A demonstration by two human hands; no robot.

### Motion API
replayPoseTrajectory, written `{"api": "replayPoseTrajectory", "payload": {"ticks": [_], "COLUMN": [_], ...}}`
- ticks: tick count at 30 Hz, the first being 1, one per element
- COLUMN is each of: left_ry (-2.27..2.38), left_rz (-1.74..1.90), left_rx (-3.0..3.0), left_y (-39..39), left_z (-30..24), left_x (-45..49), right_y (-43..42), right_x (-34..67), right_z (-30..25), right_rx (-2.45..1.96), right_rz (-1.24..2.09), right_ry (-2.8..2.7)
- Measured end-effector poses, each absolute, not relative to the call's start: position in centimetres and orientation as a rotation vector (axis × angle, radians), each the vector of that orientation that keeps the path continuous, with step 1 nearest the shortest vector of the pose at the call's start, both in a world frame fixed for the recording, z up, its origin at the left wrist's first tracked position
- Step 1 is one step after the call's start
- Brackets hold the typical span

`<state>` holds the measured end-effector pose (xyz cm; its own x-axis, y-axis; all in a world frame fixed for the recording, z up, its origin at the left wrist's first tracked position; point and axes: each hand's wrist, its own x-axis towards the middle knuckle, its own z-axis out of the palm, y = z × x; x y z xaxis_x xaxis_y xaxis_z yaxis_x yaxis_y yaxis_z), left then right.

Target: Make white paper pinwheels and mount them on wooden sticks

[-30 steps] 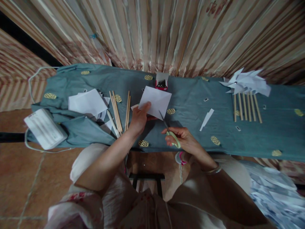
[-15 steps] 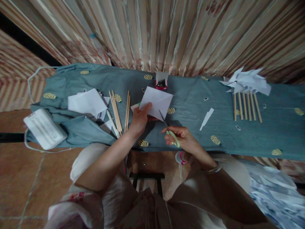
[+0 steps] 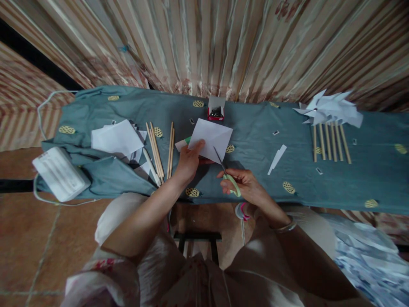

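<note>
My left hand (image 3: 188,161) pinches a white square of paper (image 3: 213,135) by its left side, thumb on top and the fingers hidden beneath. Pale green scissors (image 3: 234,184) are in my right hand (image 3: 244,185), fingers through the handles. A dark blade lies over the paper's lower corner; whether it has cut in there I cannot tell. Behind the paper stands a small red box (image 3: 216,113) holding dark little pieces. Just left of my left hand are several wooden sticks (image 3: 171,149) and a partly covered piece with green on it (image 3: 182,143).
White paper sheets (image 3: 118,138) lie stacked on the left, with a white marker-like stick (image 3: 151,167) beside them. A white power strip (image 3: 61,174) rests at the left edge. Several paper pinwheels (image 3: 334,110) on sticks lie right; a paper scrap (image 3: 276,160) is nearer.
The paper has shifted slightly down in the view with my left hand. The scissors and my right hand keep nearly the same place at its lower corner.
</note>
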<state>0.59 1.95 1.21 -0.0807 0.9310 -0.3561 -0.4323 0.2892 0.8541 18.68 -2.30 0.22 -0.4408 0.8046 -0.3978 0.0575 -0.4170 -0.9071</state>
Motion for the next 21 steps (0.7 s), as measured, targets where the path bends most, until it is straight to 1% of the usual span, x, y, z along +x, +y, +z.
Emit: {"api": "replayPoseTrajectory", "payload": {"ticks": [21], "left_ry": [1.115], "left_rz": [1.246], "left_rx": [0.587], "left_y": [1.68], "left_z": [1.07], "left_x": [0.72], "right_y": [-2.18], "right_x": [18.44], "right_z": [0.52], "right_rx": [-1.268], "right_rz": [1.917], "right_ry": [-1.210]}}
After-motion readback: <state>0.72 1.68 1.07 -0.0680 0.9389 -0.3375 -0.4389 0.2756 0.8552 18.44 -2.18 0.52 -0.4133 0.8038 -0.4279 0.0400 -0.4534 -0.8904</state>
